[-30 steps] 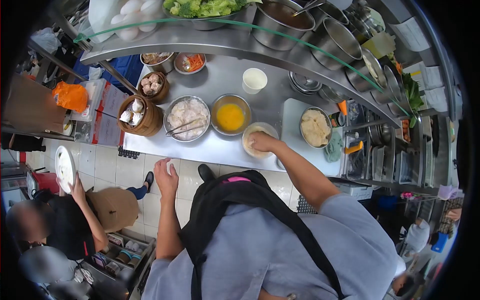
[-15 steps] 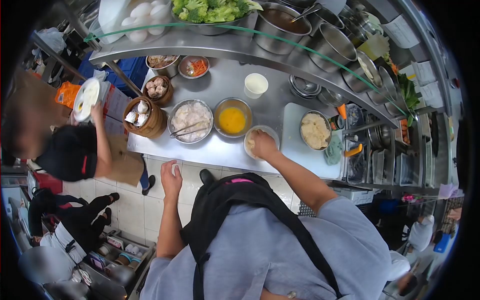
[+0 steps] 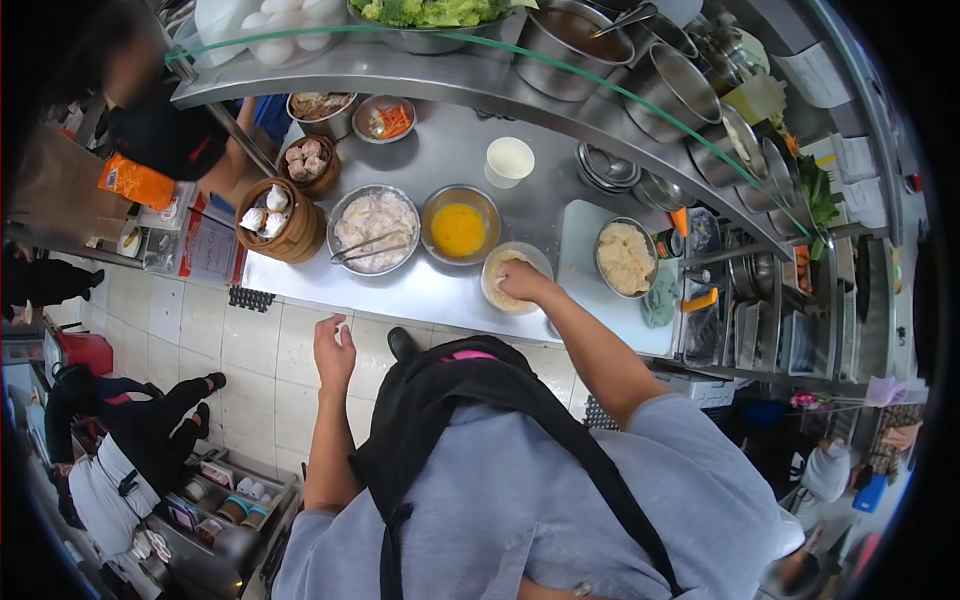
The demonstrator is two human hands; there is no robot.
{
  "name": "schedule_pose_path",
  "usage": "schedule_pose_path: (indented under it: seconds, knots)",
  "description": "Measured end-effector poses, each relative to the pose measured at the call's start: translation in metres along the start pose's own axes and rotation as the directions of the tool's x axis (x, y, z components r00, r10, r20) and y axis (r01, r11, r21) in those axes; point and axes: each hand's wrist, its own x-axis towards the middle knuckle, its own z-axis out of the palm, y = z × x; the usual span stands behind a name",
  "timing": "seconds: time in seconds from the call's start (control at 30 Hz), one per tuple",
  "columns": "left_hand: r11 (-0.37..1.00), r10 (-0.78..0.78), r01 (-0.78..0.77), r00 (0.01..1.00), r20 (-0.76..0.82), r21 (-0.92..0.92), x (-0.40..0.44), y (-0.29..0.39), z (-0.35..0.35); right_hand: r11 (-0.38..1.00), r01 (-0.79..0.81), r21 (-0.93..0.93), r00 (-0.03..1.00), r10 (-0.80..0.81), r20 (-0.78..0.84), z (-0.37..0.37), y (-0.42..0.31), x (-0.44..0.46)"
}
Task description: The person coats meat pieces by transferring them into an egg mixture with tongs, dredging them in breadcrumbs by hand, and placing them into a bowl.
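Note:
My right hand point(image 3: 522, 282) reaches into a bowl of pale crumbs point(image 3: 505, 300), its fingers bent down into the contents; what they grip, if anything, is hidden. Beside that bowl stands a steel bowl of beaten egg point(image 3: 460, 226). Left of the egg, a steel bowl of pale pieces point(image 3: 376, 228) has tongs point(image 3: 370, 248) lying across it. My left hand point(image 3: 334, 350) hangs over the floor in front of the counter, fingers apart and holding nothing. A steel bowl of pale yellowish food point(image 3: 627, 257) rests on the white cutting board point(image 3: 580, 245).
Bamboo steamers point(image 3: 285, 232) stand at the counter's left, a white cup point(image 3: 509, 162) at the back. Overhead runs a metal shelf point(image 3: 440, 105) with eggs, broccoli and pots. A co-worker point(image 3: 170, 135) is at the upper left; other people are behind at both sides.
The co-worker with the white plate has moved from the lower left to the upper left, and the plate no longer shows. My right hand stays in the crumb bowl; my left hand has barely moved.

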Motion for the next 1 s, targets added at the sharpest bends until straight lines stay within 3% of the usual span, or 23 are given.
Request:
schedule_pose_path:
  seconds: [0.1,0.27,0.37,0.43,0.47,0.53,0.63,0.87,0.93,0.97,1.0]
  knots:
    - [0.994,-0.089,0.092,0.994,0.059,-0.054,-0.002,0.006,-0.002,0.998,-0.011,0.064,0.998,0.015,-0.056,0.016,0.008,0.002]
    - [0.996,-0.066,0.07,0.995,0.08,-0.049,0.005,0.006,0.004,0.997,0.004,0.071,0.999,-0.002,-0.038,0.013,0.012,-0.002]
    - [0.995,-0.085,0.089,0.993,0.086,-0.048,0.005,0.011,0.001,0.986,0.126,0.113,0.991,-0.121,-0.05,0.013,0.022,-0.01]
    - [0.996,-0.084,0.087,0.993,0.081,-0.037,0.003,0.013,-0.003,0.997,-0.078,-0.024,0.906,0.061,-0.419,0.022,0.026,-0.011]
    - [0.997,-0.07,0.073,0.995,0.071,-0.03,0.002,0.009,-0.002,0.997,-0.079,-0.023,0.906,0.062,-0.418,0.025,0.021,-0.015]
    - [0.998,-0.05,0.052,0.997,0.064,-0.023,-0.002,0.002,0.002,0.965,-0.174,-0.195,0.934,0.099,-0.342,0.029,0.01,-0.018]
    - [0.995,-0.073,0.079,0.993,0.098,-0.057,-0.005,-0.001,0.001,0.969,-0.136,-0.207,0.97,0.088,-0.226,0.028,0.021,-0.003]
    - [0.995,-0.09,0.094,0.992,0.088,-0.046,-0.007,-0.008,-0.002,0.982,-0.104,-0.157,0.939,0.045,-0.341,-0.006,-0.021,-0.036]
    - [0.993,-0.102,0.106,0.991,0.087,-0.043,-0.009,-0.009,-0.004,0.972,-0.014,-0.236,0.898,-0.092,-0.43,-0.009,-0.015,-0.039]
    - [0.993,-0.105,0.11,0.991,0.085,-0.051,-0.01,-0.011,-0.003,0.972,-0.015,-0.235,0.899,-0.09,-0.429,-0.011,-0.01,-0.04]
    - [0.992,-0.107,0.112,0.991,0.085,-0.059,-0.01,-0.013,-0.003,0.966,0.002,-0.257,0.953,-0.08,-0.292,-0.016,-0.005,-0.039]
